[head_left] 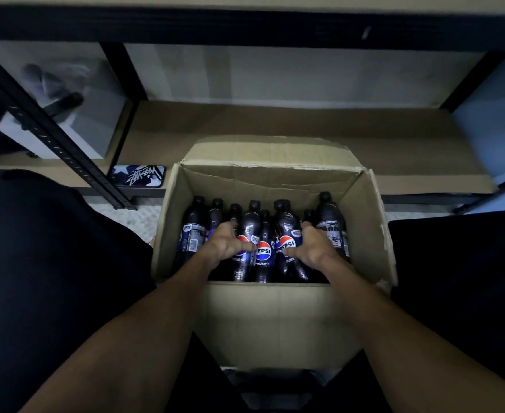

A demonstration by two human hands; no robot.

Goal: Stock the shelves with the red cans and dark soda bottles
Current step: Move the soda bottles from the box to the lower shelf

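Note:
An open cardboard box [278, 317] stands in front of me, between my knees, holding several dark soda bottles with black caps. My left hand [225, 244] curls round one bottle [250, 231] left of centre. My right hand [312, 244] grips another bottle [288, 234] right of centre, thumb across its red and blue label. A third labelled bottle [264, 251] stands between the two hands. More bottles line the box's left [192, 231] and right [330, 225] sides. The low brown shelf board [275, 120] lies beyond the box. No red cans are in view.
A black metal shelf upright [57, 144] slants at the left, and a black shelf beam [245, 25] crosses the top. A phone with a patterned case [138, 175] lies on the shelf's left end. A white box [66, 102] sits behind the upright. My dark-clad knees flank the cardboard box.

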